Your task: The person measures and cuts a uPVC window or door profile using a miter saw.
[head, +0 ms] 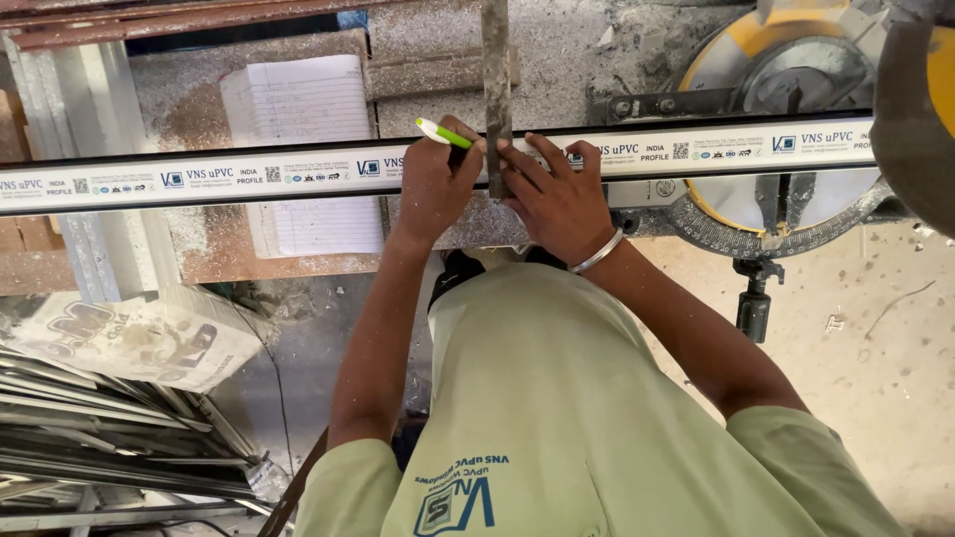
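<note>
profile: long white strip with a dark edge, lying flat across the desk, running from the frame's left edge to the saw on the right. its right end sits on the saw bed under the blade guard.

left hand has its grip closed round a green-and-white pen, tip down at the profile's top face, right beside the square. right hand is flat and spread, fingers pressing the square's blade and the profile together; it grasps nothing, just pins them. a metal bangle sits on that wrist.

progress, as a judgement: square is set across the profile and the pen is at the line, so this looks like the marking step. can't tell whether a mark is already drawn, the hands cover that spot. no cut shows in the profile; it looks whole end to end.

around: a lined notebook lies open under the profile, left of the hands. sawdust and grit all over the desk. a printed sack and a stack of metal lengths sit below on the left. dusty floor on the right.

in the way: the notebook under the profile, and the person's own torso close against the desk edge. nothing sits between the hands and the saw along the profile.
</note>
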